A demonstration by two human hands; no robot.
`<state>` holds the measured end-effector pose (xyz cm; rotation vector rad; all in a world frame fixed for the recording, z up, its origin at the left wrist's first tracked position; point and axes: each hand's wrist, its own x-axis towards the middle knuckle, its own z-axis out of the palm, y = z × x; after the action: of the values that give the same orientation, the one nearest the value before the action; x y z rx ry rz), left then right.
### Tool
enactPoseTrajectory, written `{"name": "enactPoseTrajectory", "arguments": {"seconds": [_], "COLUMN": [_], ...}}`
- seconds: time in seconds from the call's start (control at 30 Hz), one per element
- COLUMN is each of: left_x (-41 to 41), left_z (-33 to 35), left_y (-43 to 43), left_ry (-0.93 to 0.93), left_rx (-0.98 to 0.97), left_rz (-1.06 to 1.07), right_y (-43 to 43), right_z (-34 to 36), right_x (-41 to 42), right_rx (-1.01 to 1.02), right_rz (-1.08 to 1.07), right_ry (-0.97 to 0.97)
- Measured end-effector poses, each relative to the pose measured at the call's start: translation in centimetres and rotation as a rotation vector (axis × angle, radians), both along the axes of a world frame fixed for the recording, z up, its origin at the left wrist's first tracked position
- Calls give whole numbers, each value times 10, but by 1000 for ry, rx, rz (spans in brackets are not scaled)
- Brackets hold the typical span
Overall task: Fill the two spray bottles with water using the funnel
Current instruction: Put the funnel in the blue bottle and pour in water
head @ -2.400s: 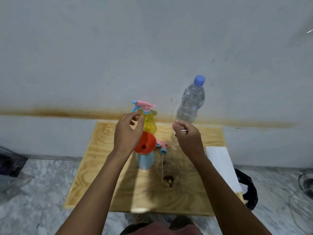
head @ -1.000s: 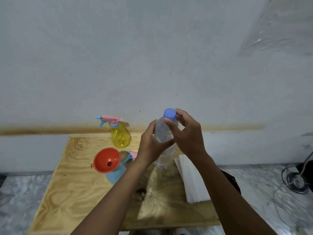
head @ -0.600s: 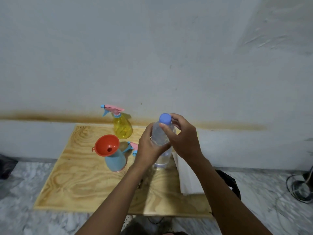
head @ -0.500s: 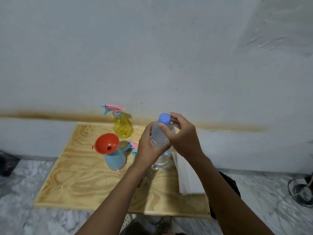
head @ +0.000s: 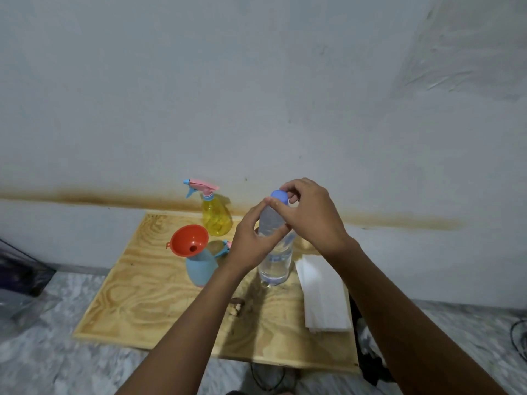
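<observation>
Fingers of the left hand (head: pixel 251 243) clamp the water bottle (head: pixel 275 260) just below the right hand (head: pixel 310 220) fingers pinching its blue cap (head: pixel 280 196) — squeezing as it loosens could spurt water over the counter (head: pixel 148 303), missing the funnel (head: pixel 189 240) to their left.

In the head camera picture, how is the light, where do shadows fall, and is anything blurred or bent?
Head view: dim, soft light, no hard glare on the water bottle; faint shadows fall on the table toward the camera. Head view: the lens bows the wall stain; the forearms low in frame look smeared, the left hand on the bottle and right hand on the cap sharper.
</observation>
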<state>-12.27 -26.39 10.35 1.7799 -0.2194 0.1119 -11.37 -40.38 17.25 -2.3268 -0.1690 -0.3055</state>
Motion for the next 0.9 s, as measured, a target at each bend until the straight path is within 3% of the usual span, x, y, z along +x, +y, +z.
{"name": "enactPoseTrajectory", "arguments": {"seconds": [0.23, 0.43, 0.67, 0.9], "left_x": [3, 5, 9, 10], "left_z": [-3, -15, -18, -19], "left_y": [0, 0, 2, 0], "left_ry": [13, 61, 36, 60], "left_rx": [20, 15, 32, 35], "left_rz": [-14, 9, -24, -6], "right_y": [1, -17, -11, -8], "right_z": [6, 30, 36, 56], "right_x": [1, 9, 16, 21], "right_rx": [-239, -394, -414, -700], "right_rz": [49, 300, 171, 396], "right_ry": [-6, 80, 133, 169]}}
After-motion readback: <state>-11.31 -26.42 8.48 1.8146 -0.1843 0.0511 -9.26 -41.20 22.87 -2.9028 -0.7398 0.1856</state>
